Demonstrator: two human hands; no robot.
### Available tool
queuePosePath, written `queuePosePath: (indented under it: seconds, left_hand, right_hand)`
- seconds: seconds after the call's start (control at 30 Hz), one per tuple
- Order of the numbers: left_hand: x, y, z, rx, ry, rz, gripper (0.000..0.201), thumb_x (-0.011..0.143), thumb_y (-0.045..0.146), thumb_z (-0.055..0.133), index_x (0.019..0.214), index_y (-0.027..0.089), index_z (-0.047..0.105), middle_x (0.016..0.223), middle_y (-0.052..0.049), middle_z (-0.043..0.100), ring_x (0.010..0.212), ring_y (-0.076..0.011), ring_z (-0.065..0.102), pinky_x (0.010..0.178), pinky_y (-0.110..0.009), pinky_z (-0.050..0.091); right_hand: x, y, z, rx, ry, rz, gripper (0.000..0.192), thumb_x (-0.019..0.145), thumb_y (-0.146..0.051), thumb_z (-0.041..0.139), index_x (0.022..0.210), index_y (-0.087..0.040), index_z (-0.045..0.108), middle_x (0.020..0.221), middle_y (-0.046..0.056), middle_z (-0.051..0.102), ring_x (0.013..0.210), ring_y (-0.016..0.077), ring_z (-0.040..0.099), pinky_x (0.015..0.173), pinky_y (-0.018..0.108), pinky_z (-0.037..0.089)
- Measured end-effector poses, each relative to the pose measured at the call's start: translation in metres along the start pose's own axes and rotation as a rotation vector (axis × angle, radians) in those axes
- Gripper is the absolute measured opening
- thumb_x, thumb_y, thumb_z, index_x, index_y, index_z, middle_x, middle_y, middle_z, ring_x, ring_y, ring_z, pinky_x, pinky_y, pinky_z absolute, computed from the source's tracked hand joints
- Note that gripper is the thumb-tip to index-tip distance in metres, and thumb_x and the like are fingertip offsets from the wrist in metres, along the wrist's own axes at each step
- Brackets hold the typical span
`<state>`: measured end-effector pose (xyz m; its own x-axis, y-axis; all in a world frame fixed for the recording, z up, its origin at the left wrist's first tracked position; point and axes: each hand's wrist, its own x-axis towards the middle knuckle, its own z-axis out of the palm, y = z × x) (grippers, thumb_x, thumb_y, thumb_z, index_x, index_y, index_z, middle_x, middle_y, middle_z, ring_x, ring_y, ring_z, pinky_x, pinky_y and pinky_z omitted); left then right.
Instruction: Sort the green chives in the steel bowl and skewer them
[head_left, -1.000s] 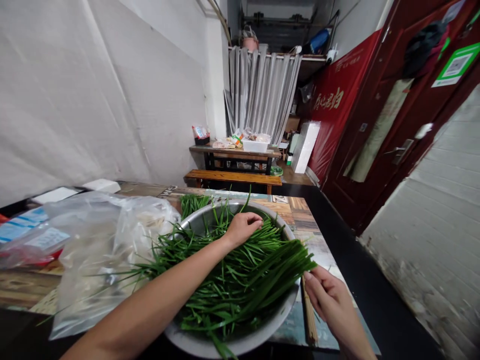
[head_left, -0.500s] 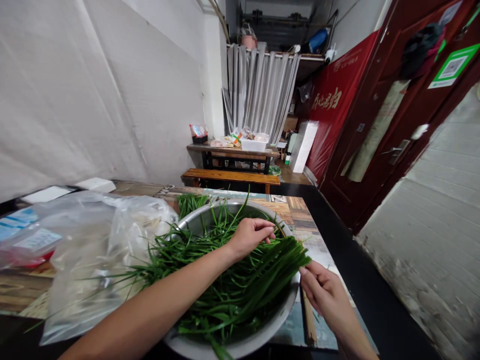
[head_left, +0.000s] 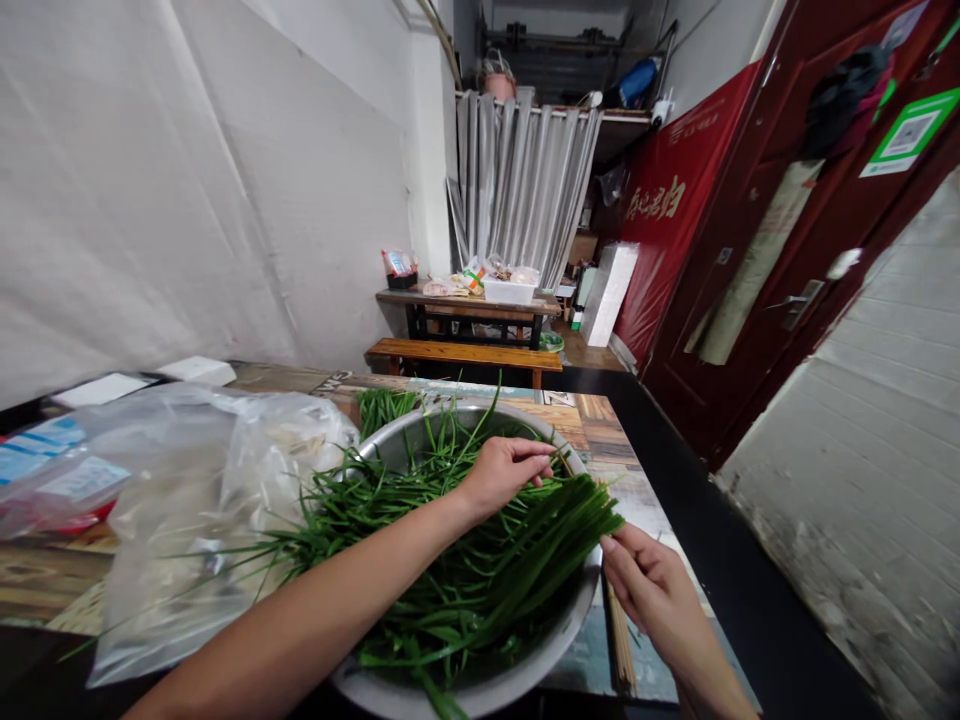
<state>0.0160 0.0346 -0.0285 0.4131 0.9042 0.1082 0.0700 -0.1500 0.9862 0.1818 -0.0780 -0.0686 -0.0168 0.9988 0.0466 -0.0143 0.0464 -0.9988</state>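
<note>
A wide metal basin [head_left: 551, 655] on the table is heaped with long green garlic chives [head_left: 420, 540]. Along its right side, several chives lie together as a flat bunch [head_left: 540, 540], their ends lined up at the rim. My left hand [head_left: 506, 475] reaches across the heap, thumb and fingers pinched together just above the bunch's far edge. What sits in that pinch is too small to make out. At the near right end of the bunch, my right hand [head_left: 649, 575] pinches its edge between thumb and forefinger, outside the rim.
Thin wooden sticks [head_left: 620, 640] lie on the table below my right hand. A clear plastic bag [head_left: 195, 520] spreads left of the basin, touching trailing chives. More chives [head_left: 386, 408] lie behind the basin. Farther back stand a bench [head_left: 465, 353] and another table [head_left: 442, 300].
Both hands keep almost the same pose and place. The whole view has shifted very slightly; the chives and basin look unchanged.
</note>
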Motion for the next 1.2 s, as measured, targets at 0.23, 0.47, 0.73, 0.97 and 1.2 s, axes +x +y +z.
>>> queuePosePath:
  seconds: [0.23, 0.47, 0.73, 0.97, 1.2]
  left_hand:
    - [0.002, -0.003, -0.003, 0.076, -0.01, 0.048, 0.031, 0.07, 0.029, 0.061, 0.093, 0.01, 0.068, 0.071, -0.006, 0.069, 0.055, -0.0107, 0.056, 0.058, -0.023, 0.047]
    - [-0.007, -0.009, 0.008, 0.163, -0.068, 0.094, 0.029, 0.07, 0.027, 0.06, 0.093, 0.012, 0.069, 0.085, -0.009, 0.071, 0.071, -0.0168, 0.064, 0.07, -0.027, 0.05]
    - [0.0, 0.004, -0.016, 0.318, -0.021, 0.094, 0.03, 0.073, 0.033, 0.056, 0.091, 0.013, 0.069, 0.088, -0.007, 0.07, 0.085, -0.0194, 0.063, 0.08, -0.029, 0.047]
    - [-0.001, 0.008, -0.028, 0.326, -0.289, 0.043, 0.032, 0.077, 0.036, 0.052, 0.099, 0.018, 0.067, 0.093, -0.005, 0.07, 0.089, -0.0169, 0.062, 0.081, -0.025, 0.044]
    - [-0.009, 0.005, -0.038, 0.484, -0.479, 0.067, 0.025, 0.07, 0.025, 0.058, 0.09, 0.017, 0.07, 0.078, 0.002, 0.07, 0.071, -0.0123, 0.059, 0.063, -0.018, 0.041]
  right_hand:
    - [0.0, -0.001, 0.002, 0.002, -0.001, -0.012, 0.032, 0.081, -0.047, 0.052, 0.069, -0.018, 0.045, 0.047, -0.011, 0.023, 0.037, 0.0035, 0.017, 0.036, 0.019, 0.009]
    - [0.002, 0.006, 0.0, 0.033, 0.013, 0.001, 0.033, 0.082, -0.045, 0.051, 0.065, -0.02, 0.038, 0.046, -0.011, 0.024, 0.037, 0.0033, 0.016, 0.036, 0.017, 0.01]
    - [-0.016, 0.001, -0.001, 0.079, 0.051, 0.033, 0.025, 0.079, -0.042, 0.057, 0.074, -0.018, 0.053, 0.05, -0.009, 0.026, 0.041, 0.0037, 0.018, 0.037, 0.016, 0.014]
    - [-0.032, 0.012, -0.011, 0.022, 0.117, 0.029, 0.026, 0.077, -0.039, 0.06, 0.065, -0.018, 0.054, 0.051, -0.006, 0.031, 0.041, 0.0046, 0.023, 0.035, 0.017, 0.02]
    - [-0.036, -0.029, -0.018, -0.001, 0.384, -0.17, 0.027, 0.081, -0.037, 0.056, 0.062, -0.02, 0.046, 0.052, -0.006, 0.027, 0.046, 0.0082, 0.023, 0.039, 0.023, 0.016]
